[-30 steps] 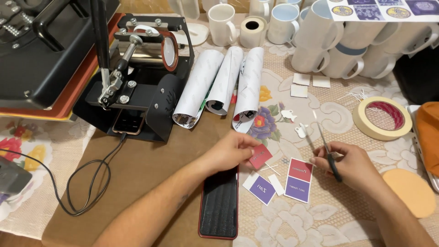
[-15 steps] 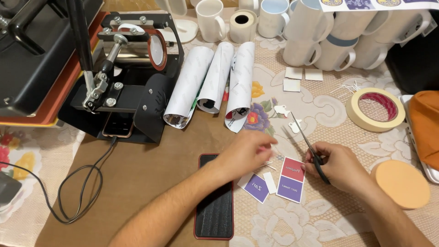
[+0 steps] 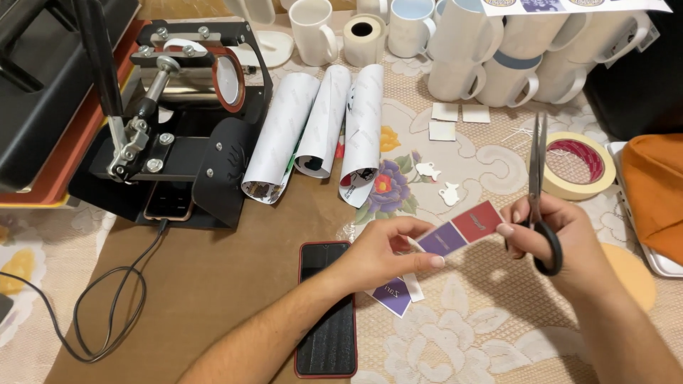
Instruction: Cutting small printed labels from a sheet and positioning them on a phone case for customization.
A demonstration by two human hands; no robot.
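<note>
While left hand (image 3: 380,257) pinches purple-and-red printed strip (image 3: 460,230) above patterned tablecloth (image 3: 469,327), right hand (image 3: 558,238) grips black-handled scissors (image 3: 539,192), blades upright and closed, beside strip's red end. Phone (image 3: 326,320) lies below left wrist.

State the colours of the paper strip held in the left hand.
The strip is purple on its near half and red on its far half, as the head view shows.
</note>
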